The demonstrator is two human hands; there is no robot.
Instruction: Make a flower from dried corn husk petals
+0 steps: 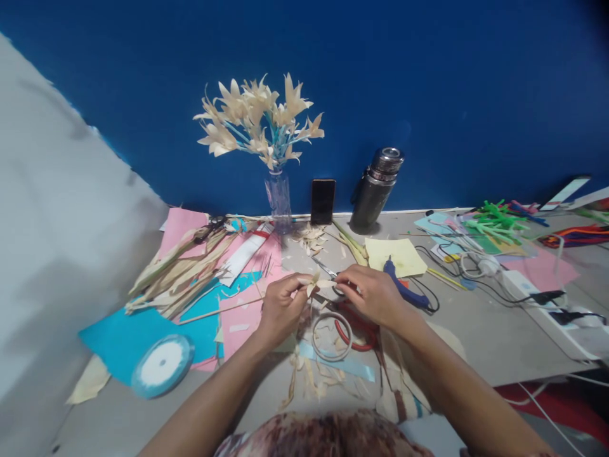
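My left hand (284,306) is closed, pinching a small pale flower (313,284) that looks made of dried husk. From the right, my right hand (370,293) closes its fingertips on one petal stretched out from that flower. Scissors (324,267) lie just beyond the hands, partly hidden by my right fingers. Below the fingers are a pale ring (316,348), perhaps a tape roll, and a red-handled tool (364,347). A thin stick (221,310) runs leftward from beside my left hand; whether it touches the hand I cannot tell.
Similar flowers (257,105) stand in a clear bottle (280,203) near the blue wall. A phone (323,202) and thermos (375,190) are beside it. Husk strips (183,279) and a ribbon spool (163,366) lie left; a glue gun (402,287) and power strip (542,311) right.
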